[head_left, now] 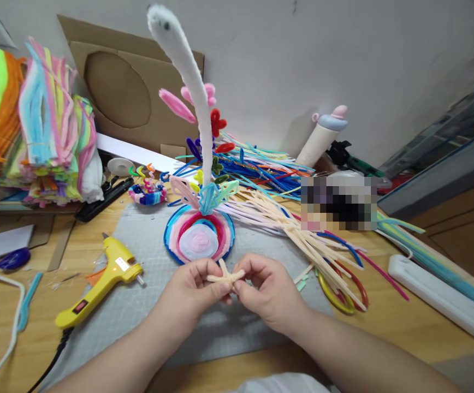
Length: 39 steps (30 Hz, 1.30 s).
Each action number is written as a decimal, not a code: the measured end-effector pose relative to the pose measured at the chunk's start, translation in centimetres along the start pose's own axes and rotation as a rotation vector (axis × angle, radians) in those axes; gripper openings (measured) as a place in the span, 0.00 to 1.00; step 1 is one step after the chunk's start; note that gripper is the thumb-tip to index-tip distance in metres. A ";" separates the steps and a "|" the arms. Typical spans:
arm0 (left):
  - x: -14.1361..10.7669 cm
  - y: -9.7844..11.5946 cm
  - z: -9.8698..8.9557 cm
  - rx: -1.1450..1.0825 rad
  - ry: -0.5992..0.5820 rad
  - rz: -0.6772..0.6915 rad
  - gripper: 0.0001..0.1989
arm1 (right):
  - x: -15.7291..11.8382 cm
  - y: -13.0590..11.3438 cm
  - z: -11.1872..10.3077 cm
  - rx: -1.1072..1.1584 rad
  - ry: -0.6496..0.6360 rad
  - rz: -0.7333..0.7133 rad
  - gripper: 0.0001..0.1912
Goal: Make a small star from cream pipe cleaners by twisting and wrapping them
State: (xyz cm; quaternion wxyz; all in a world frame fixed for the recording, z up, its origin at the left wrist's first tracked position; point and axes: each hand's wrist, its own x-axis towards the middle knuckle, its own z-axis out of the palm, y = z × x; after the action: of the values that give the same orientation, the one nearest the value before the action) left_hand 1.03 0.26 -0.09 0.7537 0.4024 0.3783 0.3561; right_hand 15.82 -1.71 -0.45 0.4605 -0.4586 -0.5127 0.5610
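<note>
Between my two hands is a small cream pipe-cleaner shape [227, 275] with several short arms. My left hand [198, 284] pinches its left side between thumb and fingers. The fingertips of my right hand [261, 286] are closed on its right side. Just beyond my hands stands a pipe-cleaner craft with a round base [199, 240] in blue, pink and white rings. A tall white fuzzy stem [196, 87] rises from it, with small coloured petals and loops around. A bundle of cream pipe cleaners [298, 229] lies to the right of my hands.
A yellow glue gun [106, 278] lies on the grey cutting mat [138, 327] at left. Bundled pipe cleaners [48, 120] are stacked at back left, before cardboard [167, 76]. A white power strip [442, 297] and a leaning bottle [323, 136] are at right.
</note>
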 end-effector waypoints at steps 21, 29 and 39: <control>-0.3 1.0 -0.6 -0.091 -0.072 -0.106 0.07 | 0.6 -0.8 -1.6 0.101 -0.240 0.136 0.08; -0.2 1.2 -1.0 -0.286 -0.095 -0.162 0.03 | 0.8 -0.4 -1.7 0.338 -0.268 0.206 0.11; -0.3 0.9 -0.8 -0.360 -0.081 -0.080 0.04 | -0.7 0.9 0.6 0.206 -0.040 -0.006 0.09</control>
State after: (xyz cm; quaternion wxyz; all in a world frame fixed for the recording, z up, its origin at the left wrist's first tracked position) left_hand 0.05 0.68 0.49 0.8417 0.2599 0.2936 0.3711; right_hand 15.29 -2.53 -1.32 0.4967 -0.3961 -0.4628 0.6182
